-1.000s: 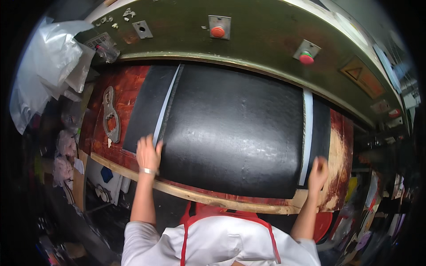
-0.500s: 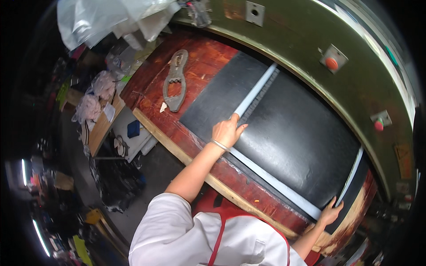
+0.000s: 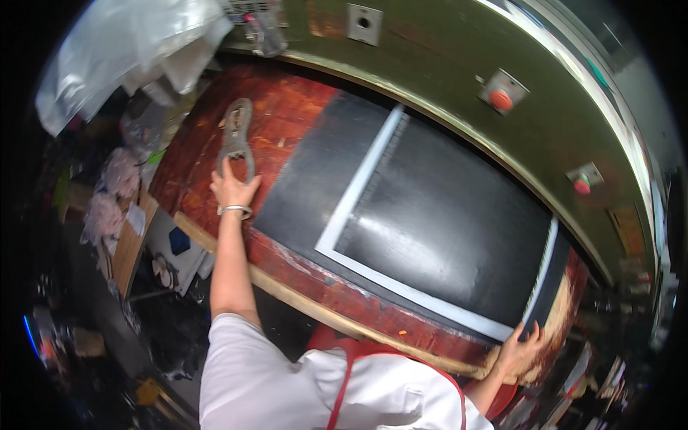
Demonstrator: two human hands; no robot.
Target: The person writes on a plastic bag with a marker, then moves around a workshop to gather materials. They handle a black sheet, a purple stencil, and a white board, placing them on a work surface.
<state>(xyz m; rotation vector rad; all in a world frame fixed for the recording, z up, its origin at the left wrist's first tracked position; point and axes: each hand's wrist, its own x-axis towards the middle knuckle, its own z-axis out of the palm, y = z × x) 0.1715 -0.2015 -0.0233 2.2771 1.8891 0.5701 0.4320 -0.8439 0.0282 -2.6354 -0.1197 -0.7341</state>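
Observation:
My left hand [image 3: 233, 191] is over the near end of a grey metal cutting die [image 3: 236, 145] shaped like a shoe sole. Its fingers are spread and reach the die's rim; a firm grip does not show. The die lies flat on the reddish-brown wooden board [image 3: 287, 107]. To its right lies a large black sheet [image 3: 437, 222], bordered on three sides by pale strips [image 3: 365, 165]. At the near right corner my right hand [image 3: 519, 351] rests with fingers apart, fingertips by the end of the right-hand strip [image 3: 541, 272].
A green machine beam [image 3: 430, 57] with red buttons [image 3: 500, 99] runs along the board's far side. Clear plastic sheeting [image 3: 136, 50] hangs at the far left. Bagged items [image 3: 118, 175] sit beside a wooden plank [image 3: 135, 244]. A pale wooden rail [image 3: 301, 304] edges the board's near side.
My left hand has left the left-hand strip and moved left to the sole-shaped die. My right hand stays at the sheet's near right corner, fingers more spread. The whole view has shifted.

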